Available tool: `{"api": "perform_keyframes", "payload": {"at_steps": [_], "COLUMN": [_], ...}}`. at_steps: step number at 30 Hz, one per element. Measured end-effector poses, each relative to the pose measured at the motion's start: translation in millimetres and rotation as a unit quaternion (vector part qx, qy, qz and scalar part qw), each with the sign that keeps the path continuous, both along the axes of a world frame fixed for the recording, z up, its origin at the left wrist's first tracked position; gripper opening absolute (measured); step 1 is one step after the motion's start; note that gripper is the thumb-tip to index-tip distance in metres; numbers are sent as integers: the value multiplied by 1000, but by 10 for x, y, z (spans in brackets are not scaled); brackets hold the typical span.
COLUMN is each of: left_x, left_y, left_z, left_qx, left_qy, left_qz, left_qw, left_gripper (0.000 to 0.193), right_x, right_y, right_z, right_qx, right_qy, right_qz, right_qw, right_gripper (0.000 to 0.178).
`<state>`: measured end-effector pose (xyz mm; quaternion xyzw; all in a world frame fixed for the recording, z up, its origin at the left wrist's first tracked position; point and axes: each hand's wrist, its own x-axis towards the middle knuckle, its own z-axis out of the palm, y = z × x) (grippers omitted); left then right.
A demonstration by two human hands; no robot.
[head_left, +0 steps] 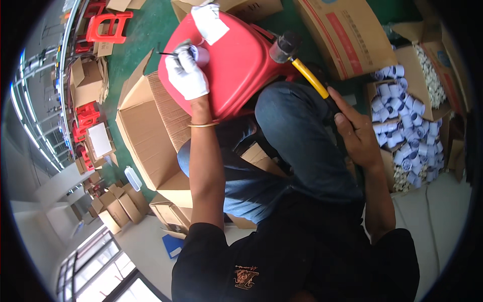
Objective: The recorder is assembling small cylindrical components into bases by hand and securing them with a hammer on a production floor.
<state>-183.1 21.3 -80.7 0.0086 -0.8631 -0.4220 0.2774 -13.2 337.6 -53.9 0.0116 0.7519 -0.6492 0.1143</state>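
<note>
My left hand [187, 75], in a white glove, is closed around a short white cylindrical pipe fitting [200, 55] on the red plastic stool [236, 65]. A thin dark rod [165, 53] sticks out leftward from the gloved fingers; what it belongs to is hidden. In my bare right hand [356, 132] is a mallet [307, 75] with a yellow and black handle, gripped near the handle's end. Its dark head, pale on one face, is raised by the stool's right edge. A crumpled white glove or cloth [210, 24] lies at the stool's far side.
An open cardboard box [153, 121] stands left of the stool. To the right, a box holds many white-and-blue pipe fittings [407, 121], beside a carton of small pale pieces [428, 75]. A large carton [347, 38] lies far right. Red stools [108, 27] and shelving line the left.
</note>
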Motion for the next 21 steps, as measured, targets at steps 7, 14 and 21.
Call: {"api": "perform_keyframes", "payload": {"at_steps": [7,14,21], "left_x": [43,-12,-17], "left_y": [-138,-151,-179], "left_z": [-151,-90,-173], "left_qx": [5,29,65], "left_qy": [56,51,53], "left_qz": [-1,0,-15], "left_qw": [998,998,996], "left_gripper": [16,15,15], "right_x": [-338,-491,-845], "right_y": [-218,-489,-823], "right_z": [204,292,950], "right_qx": [45,83,175], "right_qy": [70,165,106], "right_qz": [83,105,177], "right_qw": [993,977,963], "right_gripper": [46,46,45]}}
